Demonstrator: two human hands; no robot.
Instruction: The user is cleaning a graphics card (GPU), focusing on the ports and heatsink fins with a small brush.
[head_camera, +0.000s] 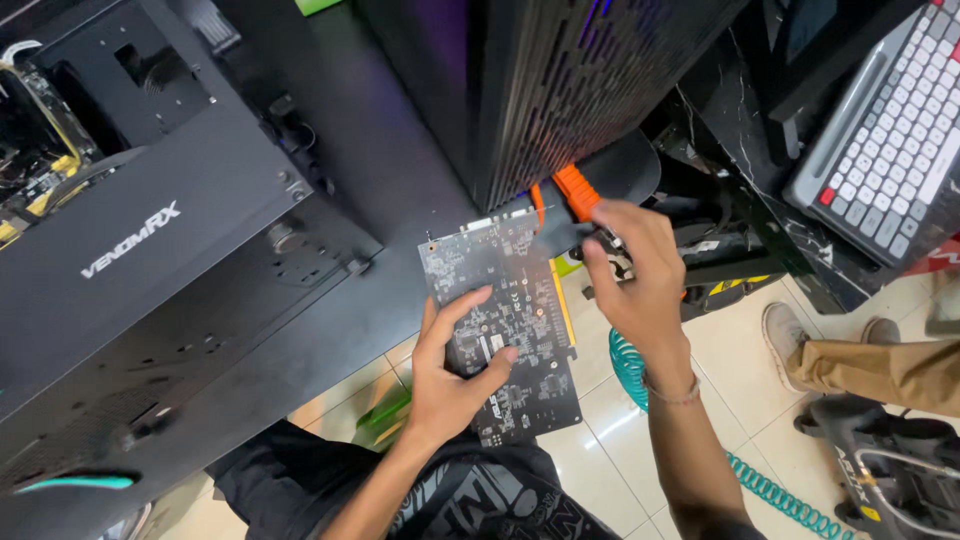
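The graphics card (510, 320) is gripped bare-board-up by the left hand (455, 375) over the tiled floor (620, 420), the orange air-blower gun (578, 200) clenched in the right hand (635, 285) at its top edge; components risk being knocked by the nozzle or the card dropped.

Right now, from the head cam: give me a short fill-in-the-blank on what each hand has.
1. The left hand holds a dark ____ with its bare circuit side facing up.
2. The right hand grips a tool with an ____ nozzle at the board's top edge.
3. A coiled ____ hose lies on the tiled floor.
4. The keyboard sits at the upper ____ of the view.

Missing words: graphics card; orange; teal; right
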